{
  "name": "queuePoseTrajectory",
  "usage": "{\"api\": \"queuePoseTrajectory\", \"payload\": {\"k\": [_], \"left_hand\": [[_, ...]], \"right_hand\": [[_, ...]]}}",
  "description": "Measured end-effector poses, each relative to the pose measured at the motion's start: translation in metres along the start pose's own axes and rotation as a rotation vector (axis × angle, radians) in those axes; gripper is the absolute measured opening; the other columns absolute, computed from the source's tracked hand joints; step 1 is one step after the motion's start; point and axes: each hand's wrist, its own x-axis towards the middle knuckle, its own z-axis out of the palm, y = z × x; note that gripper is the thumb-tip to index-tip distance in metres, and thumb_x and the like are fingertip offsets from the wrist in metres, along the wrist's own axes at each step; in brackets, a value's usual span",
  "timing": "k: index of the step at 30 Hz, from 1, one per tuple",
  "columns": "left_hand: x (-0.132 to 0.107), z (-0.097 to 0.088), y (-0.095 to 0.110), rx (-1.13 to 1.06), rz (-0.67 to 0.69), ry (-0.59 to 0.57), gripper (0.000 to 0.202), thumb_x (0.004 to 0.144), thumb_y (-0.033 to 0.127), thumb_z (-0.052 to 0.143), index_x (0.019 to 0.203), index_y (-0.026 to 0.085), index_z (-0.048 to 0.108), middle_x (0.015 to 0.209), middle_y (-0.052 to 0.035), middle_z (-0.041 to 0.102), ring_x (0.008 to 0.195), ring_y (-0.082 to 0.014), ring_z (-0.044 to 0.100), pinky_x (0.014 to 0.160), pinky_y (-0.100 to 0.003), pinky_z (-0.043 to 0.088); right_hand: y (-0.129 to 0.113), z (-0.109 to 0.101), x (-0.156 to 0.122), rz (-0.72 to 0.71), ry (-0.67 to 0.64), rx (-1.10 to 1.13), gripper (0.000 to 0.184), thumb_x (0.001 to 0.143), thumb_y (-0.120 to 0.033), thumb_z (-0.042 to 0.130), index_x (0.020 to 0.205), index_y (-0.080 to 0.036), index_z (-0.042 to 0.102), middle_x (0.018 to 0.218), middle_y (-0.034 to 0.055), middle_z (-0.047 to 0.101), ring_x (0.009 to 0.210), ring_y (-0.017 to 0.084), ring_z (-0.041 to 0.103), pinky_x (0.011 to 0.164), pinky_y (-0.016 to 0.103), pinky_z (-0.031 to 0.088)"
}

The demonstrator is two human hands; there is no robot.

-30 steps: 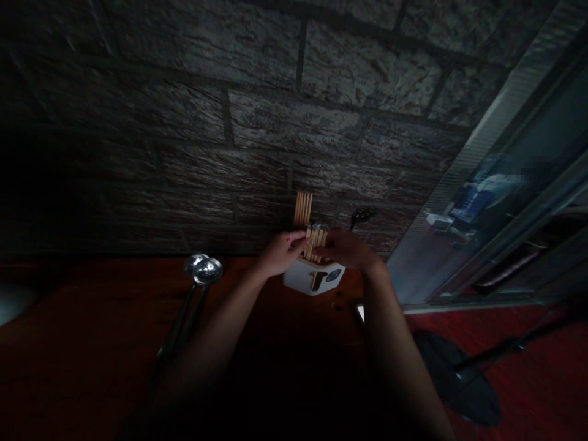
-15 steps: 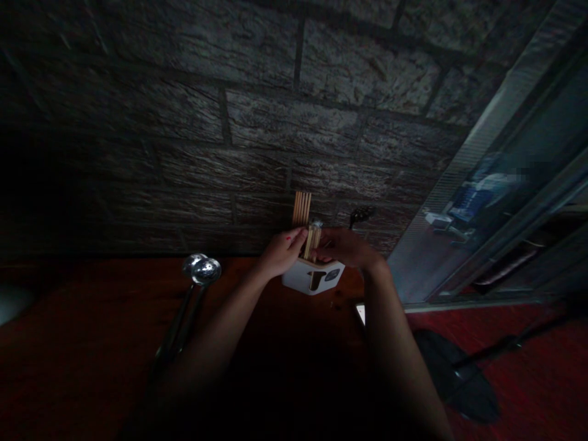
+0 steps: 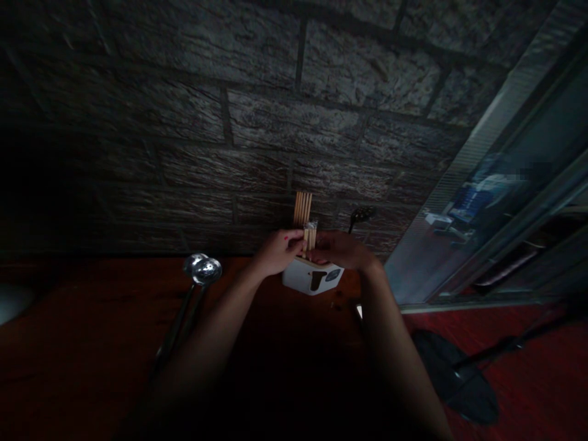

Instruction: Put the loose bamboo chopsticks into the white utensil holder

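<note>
A white holder (image 3: 301,278) with a dark cut-out in its front stands on the wooden table near the wall. Over its opening, my left hand (image 3: 280,250) pinches a small bundle of wooden chopsticks (image 3: 310,241) from the left. My right hand (image 3: 337,249) closes on the same bundle from the right, its fingertips low on the sticks. Taller chopsticks (image 3: 302,207) stand upright behind the bundle. What lies inside the holder is mostly hidden by my hands.
Two metal ladles (image 3: 206,271), one with holes, lie on the table (image 3: 114,306) to the left. A dark slotted spoon (image 3: 362,214) rises behind my right hand. A stone-block wall (image 3: 257,116) runs along the back, and a glass door (image 3: 459,202) stands at right.
The small bundle has shifted slightly left and now stands more upright between my hands. Both hands have moved slightly left; the holder stays in place.
</note>
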Motion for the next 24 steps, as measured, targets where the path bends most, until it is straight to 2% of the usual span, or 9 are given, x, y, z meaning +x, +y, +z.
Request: {"api": "queuePoseTrajectory", "payload": {"k": [5, 8, 13, 19, 24], "left_hand": [[-0.001, 0.002, 0.003, 0.081, -0.021, 0.071, 0.032, 0.090, 0.022, 0.047, 0.114, 0.016, 0.068, 0.085, -0.0068, 0.075, 0.072, -0.0186, 0.069, 0.061, -0.026, 0.052], [-0.001, 0.003, 0.004, 0.048, -0.025, 0.099, 0.033, 0.090, 0.024, 0.048, 0.117, 0.015, 0.067, 0.089, -0.0083, 0.076, 0.069, -0.0182, 0.070, 0.059, -0.026, 0.053], [-0.001, 0.001, 0.003, -0.014, -0.068, 0.091, 0.032, 0.090, 0.024, 0.051, 0.116, 0.013, 0.066, 0.098, -0.0121, 0.075, 0.073, -0.0194, 0.072, 0.067, -0.032, 0.056], [-0.001, -0.003, -0.005, -0.023, -0.001, 0.065, 0.030, 0.089, 0.027, 0.056, 0.114, 0.014, 0.066, 0.115, -0.0108, 0.071, 0.100, -0.0220, 0.068, 0.085, -0.036, 0.055], [-0.001, -0.007, -0.003, -0.058, 0.023, 0.035, 0.028, 0.087, 0.024, 0.058, 0.112, 0.016, 0.066, 0.117, -0.0090, 0.070, 0.104, -0.0213, 0.066, 0.088, -0.036, 0.054]], "right_hand": [[-0.002, 0.000, -0.001, -0.002, -0.002, 0.045, 0.037, 0.078, -0.032, 0.067, 0.110, -0.015, 0.063, 0.089, 0.0044, 0.070, 0.071, 0.011, 0.063, 0.073, 0.027, 0.053], [-0.001, -0.001, -0.001, -0.008, 0.018, 0.033, 0.038, 0.078, -0.033, 0.067, 0.112, -0.016, 0.062, 0.094, 0.0055, 0.070, 0.074, 0.011, 0.064, 0.074, 0.028, 0.054], [-0.001, 0.000, -0.001, -0.038, 0.014, -0.009, 0.036, 0.079, -0.032, 0.066, 0.111, -0.017, 0.064, 0.095, 0.0058, 0.070, 0.075, 0.012, 0.064, 0.071, 0.027, 0.053], [-0.008, -0.002, -0.005, -0.035, 0.010, -0.100, 0.038, 0.069, -0.027, 0.071, 0.104, -0.013, 0.066, 0.087, 0.0051, 0.071, 0.069, 0.013, 0.062, 0.065, 0.026, 0.049], [-0.009, -0.004, -0.006, -0.006, 0.036, -0.143, 0.035, 0.068, -0.027, 0.070, 0.100, -0.015, 0.068, 0.083, 0.0046, 0.071, 0.068, 0.014, 0.061, 0.062, 0.025, 0.047]]}}
